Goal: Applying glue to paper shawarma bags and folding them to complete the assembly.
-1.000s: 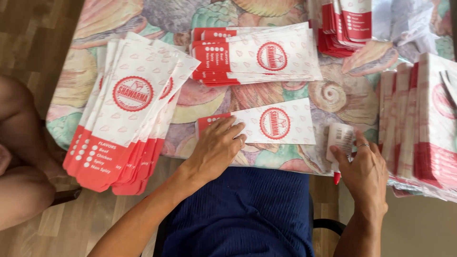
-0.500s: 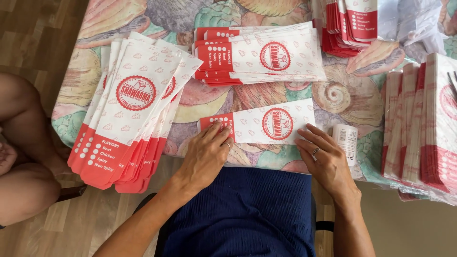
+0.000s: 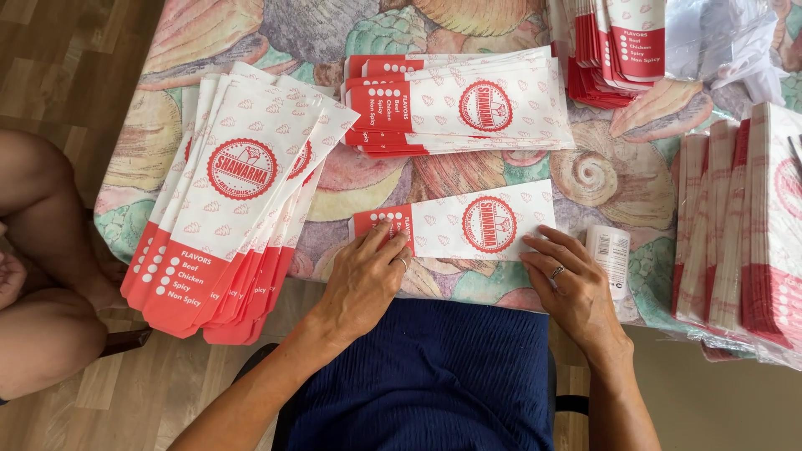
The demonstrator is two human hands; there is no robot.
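Observation:
A single flat red-and-white paper bag (image 3: 468,222) lies sideways on the table edge in front of me. My left hand (image 3: 365,280) presses its red end with the fingertips. My right hand (image 3: 571,286), with a ring on one finger, rests flat at the bag's white end, fingers spread. Neither hand grips anything. A small white glue stick (image 3: 609,250) lies just right of my right hand.
A fanned pile of the same bags (image 3: 230,209) overhangs the table's left edge. Another stack (image 3: 459,104) lies behind the single bag, and more stacks (image 3: 614,42) (image 3: 743,225) sit far right. The tablecloth (image 3: 601,171) has a shell print. Another person's bare leg (image 3: 46,250) is at left.
My right hand set down the glue stick and moved left onto the bag's white end. My left hand stays on the red end.

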